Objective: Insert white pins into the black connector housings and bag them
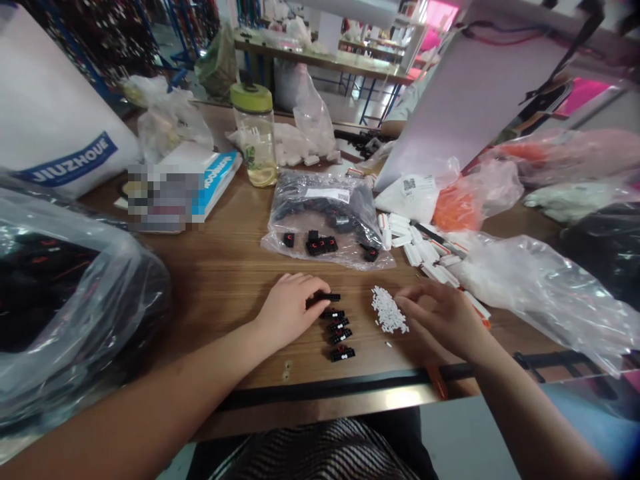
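Note:
My left hand pinches a black plastic connector housing between thumb and fingers, just over the wooden table. Below it lie several more black connector housings in a column, with red parts and small white pieces in them. A loose heap of tiny white plugs is to the right of the column, and one stray plug lies in front of it. My right hand is at the heap's right edge, thumb and fingertips brought together. Whatever its fingertips hold is too small to make out.
A clear bag of black connectors lies behind my hands. White rectangular parts and plastic bags crowd the right. A green-lidded bottle stands at the back. To the left is a large plastic bag. An orange-handled tool rests at the front edge.

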Tool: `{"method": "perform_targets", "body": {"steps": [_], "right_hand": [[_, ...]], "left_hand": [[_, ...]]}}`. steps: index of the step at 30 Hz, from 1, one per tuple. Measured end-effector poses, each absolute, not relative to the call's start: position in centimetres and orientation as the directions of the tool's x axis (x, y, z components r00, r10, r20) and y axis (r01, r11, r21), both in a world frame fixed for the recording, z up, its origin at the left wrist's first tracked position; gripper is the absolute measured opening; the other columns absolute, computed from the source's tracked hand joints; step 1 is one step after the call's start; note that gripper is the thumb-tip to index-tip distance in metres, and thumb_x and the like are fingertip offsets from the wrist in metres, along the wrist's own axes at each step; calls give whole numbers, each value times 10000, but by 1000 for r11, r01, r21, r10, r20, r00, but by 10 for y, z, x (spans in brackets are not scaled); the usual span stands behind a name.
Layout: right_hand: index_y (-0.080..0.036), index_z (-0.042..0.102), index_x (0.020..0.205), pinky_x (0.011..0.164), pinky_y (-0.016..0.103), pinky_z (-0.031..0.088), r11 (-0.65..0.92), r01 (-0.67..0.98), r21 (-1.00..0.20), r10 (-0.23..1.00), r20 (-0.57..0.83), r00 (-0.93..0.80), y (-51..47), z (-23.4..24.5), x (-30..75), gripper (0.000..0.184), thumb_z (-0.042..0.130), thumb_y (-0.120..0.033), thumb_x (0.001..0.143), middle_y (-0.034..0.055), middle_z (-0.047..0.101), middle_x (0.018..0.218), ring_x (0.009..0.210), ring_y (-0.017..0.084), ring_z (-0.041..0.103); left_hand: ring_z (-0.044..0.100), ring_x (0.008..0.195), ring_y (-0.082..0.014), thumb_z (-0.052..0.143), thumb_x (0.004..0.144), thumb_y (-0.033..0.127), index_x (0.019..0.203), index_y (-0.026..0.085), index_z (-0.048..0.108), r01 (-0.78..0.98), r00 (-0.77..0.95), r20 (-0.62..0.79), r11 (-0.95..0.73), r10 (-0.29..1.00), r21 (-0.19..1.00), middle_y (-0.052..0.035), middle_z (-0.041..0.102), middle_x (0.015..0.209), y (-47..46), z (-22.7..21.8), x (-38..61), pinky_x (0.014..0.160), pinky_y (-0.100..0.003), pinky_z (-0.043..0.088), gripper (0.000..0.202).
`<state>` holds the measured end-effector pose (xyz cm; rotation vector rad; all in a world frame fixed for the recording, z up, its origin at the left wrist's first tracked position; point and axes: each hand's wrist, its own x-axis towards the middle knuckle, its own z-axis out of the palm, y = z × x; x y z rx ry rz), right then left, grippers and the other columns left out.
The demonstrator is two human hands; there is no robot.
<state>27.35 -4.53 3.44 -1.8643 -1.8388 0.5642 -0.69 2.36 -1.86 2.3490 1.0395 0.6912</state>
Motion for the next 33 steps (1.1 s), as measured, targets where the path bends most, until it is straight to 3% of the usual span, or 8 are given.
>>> {"method": "perform_targets", "body": {"steps": [3,6,13,23,33], "right_hand": [[-215,687,803,817,327,493,247,709,-660,968,133,-214,-26,41,236,127,621,-288,883,19,715,839,820,171,656],[-211,666,793,874,364,482,364,661,-657,921,150,-359,-9,37,206,113,613,-223,892,31,683,877,892,177,629],[-201,656,801,879,406,458,410,713,-568,902,135,-411,4,22,195,88,615,-167,871,36,660,871,877,188,601],[-192,642,802,841,369,456,419,683,-598,891,128,-435,5,23,195,87,606,-167,877,33,648,847,846,176,595],[-189,625,768,834,377,451,413,757,-506,894,68,-442,5,29,193,111,578,-138,854,34,631,819,817,176,571]], "left_hand": [[640,824,-207,716,873,244,939,230,650,522,591,250,-599,767,607,21,714,875,23,-17,-7,800,-395,437,95],[640,837,-210,707,880,236,921,227,647,509,601,252,-606,758,611,22,713,859,23,-17,-8,791,-388,433,72],[645,826,-219,699,882,242,917,229,654,544,591,227,-590,774,597,9,708,841,23,-16,-6,781,-396,445,58],[640,803,-208,719,860,219,896,221,656,533,568,248,-580,785,616,17,700,824,22,-18,-5,779,-390,439,72],[645,825,-217,692,881,238,895,221,641,541,576,231,-578,784,611,7,707,845,22,-15,-5,785,-402,444,55]]}}
